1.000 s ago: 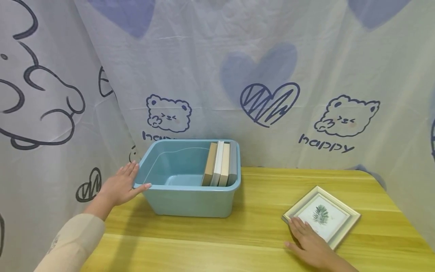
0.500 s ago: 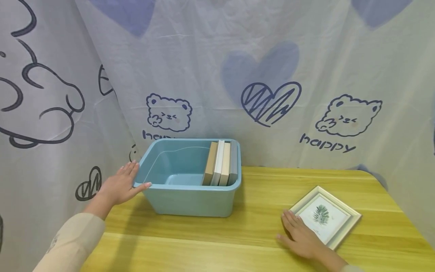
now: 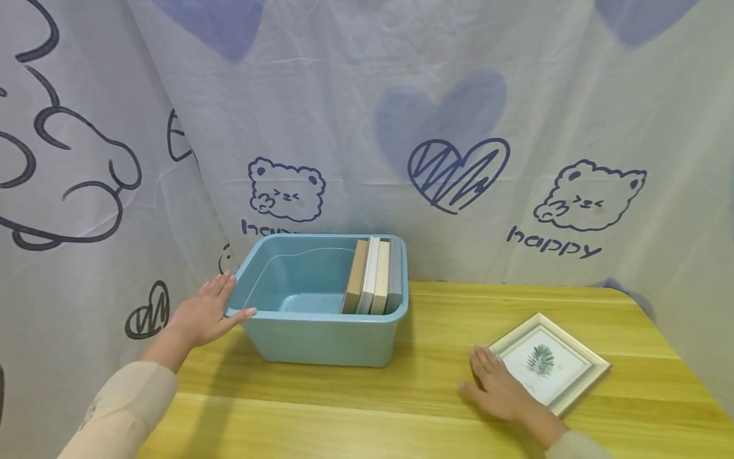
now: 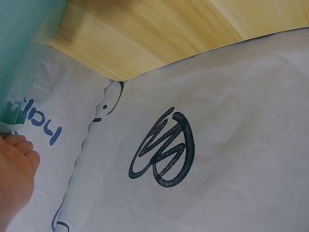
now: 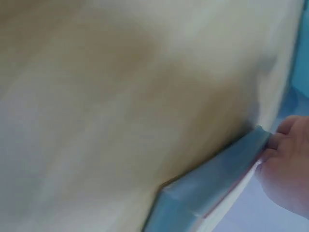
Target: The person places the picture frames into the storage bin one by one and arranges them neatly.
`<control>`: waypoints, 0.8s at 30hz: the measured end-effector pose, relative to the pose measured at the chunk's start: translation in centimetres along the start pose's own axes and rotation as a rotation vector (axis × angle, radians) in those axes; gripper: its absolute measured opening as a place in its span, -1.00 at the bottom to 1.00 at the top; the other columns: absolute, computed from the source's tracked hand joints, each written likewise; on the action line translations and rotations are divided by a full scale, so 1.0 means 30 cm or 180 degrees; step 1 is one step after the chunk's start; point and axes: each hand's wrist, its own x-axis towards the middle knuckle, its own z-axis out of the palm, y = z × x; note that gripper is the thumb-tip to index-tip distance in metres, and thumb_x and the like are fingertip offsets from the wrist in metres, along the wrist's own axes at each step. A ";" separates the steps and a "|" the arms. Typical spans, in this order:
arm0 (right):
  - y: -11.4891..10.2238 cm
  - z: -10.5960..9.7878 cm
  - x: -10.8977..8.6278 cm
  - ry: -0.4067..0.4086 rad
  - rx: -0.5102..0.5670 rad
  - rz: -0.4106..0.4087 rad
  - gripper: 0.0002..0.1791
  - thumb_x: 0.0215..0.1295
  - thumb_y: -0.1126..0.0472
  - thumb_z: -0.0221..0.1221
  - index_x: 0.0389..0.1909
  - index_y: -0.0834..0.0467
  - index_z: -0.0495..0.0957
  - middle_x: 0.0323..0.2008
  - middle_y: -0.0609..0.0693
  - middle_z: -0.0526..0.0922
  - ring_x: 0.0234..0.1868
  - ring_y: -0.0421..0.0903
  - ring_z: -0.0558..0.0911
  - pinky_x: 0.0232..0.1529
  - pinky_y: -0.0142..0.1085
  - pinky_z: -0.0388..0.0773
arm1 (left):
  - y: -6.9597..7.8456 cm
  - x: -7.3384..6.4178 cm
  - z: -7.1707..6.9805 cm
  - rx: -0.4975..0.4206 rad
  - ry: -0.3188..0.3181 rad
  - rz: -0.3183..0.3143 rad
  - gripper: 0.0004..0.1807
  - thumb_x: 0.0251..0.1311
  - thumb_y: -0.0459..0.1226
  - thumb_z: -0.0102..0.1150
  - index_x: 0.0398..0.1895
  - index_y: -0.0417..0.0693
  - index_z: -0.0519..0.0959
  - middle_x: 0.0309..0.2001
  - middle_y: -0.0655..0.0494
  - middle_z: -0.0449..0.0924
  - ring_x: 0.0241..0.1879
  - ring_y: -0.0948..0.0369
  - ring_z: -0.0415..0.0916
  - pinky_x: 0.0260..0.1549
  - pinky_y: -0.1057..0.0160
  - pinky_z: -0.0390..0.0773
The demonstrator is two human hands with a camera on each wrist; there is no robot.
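My left hand (image 3: 202,313) rests at the left corner of a light-blue plastic bin (image 3: 321,339), fingers extended along its rim and thumb stretched over the front edge. In the left wrist view, the fingertips (image 4: 21,147) show right at the bin's edge. Several thin book-like or frame-like items (image 3: 374,277) stand on edge at the bin's right end. On the table to the right, a picture frame (image 3: 579,389) with a green leaf print lies face up, turned cornerwise. Over its left corner lies my right hand (image 3: 504,389), fingers fairly straight, hiding that corner and part of the lower-left edge.
The wood-grain table (image 3: 436,408) reaches back to a white curtain (image 3: 459,248) printed with hearts and bears. More curtain hangs along the left and right sides. The table's rounded far-right corner (image 3: 616,293) shows beyond the picture frame.
My right hand has slid left and slightly away from me, off the picture toward the frame's left corner. The frame, the bin and my left hand have stayed in place.
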 end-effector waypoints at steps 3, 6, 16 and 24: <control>-0.001 -0.040 0.011 0.0200 0.0032 -0.0153 -0.30 0.36 -0.01 -0.01 0.23 0.52 0.22 0.33 0.46 0.09 0.36 0.40 0.05 0.31 0.26 -0.01 | -0.001 -0.001 0.004 -0.0058 0.0018 0.0009 -0.02 0.26 0.24 -0.23 0.33 -0.52 0.04 0.37 -0.45 -0.04 0.35 -0.29 -0.04 0.32 -0.18 0.04; 0.013 -0.088 0.024 0.0871 -0.0053 -0.0422 -0.46 0.27 0.14 0.12 0.11 0.48 0.38 0.21 0.43 0.33 0.24 0.39 0.30 0.18 0.24 0.25 | -0.004 -0.003 0.008 -0.0137 0.0074 0.0020 -0.01 0.25 0.26 -0.25 0.32 -0.53 0.04 0.36 -0.46 -0.03 0.35 -0.30 -0.04 0.31 -0.19 0.05; 0.166 -0.228 0.010 0.2644 -0.0171 -0.0500 -0.57 -0.03 0.37 0.28 -0.07 0.40 0.53 -0.10 0.36 0.59 -0.05 0.30 0.50 0.06 0.06 0.38 | -0.008 -0.002 0.012 -0.0135 0.0049 -0.0021 -0.01 0.26 0.25 -0.25 0.33 -0.52 0.02 0.37 -0.44 -0.05 0.36 -0.28 -0.06 0.33 -0.17 0.03; 0.298 -0.270 -0.056 0.2669 0.0110 0.0081 -0.59 0.15 0.32 0.20 0.02 0.42 0.48 0.00 0.45 0.51 0.01 0.40 0.43 0.30 -0.05 0.24 | -0.004 -0.006 0.006 -0.0131 -0.0016 -0.0066 -0.03 0.27 0.23 -0.22 0.34 -0.51 0.00 0.38 -0.43 -0.08 0.37 -0.29 -0.07 0.31 -0.18 0.05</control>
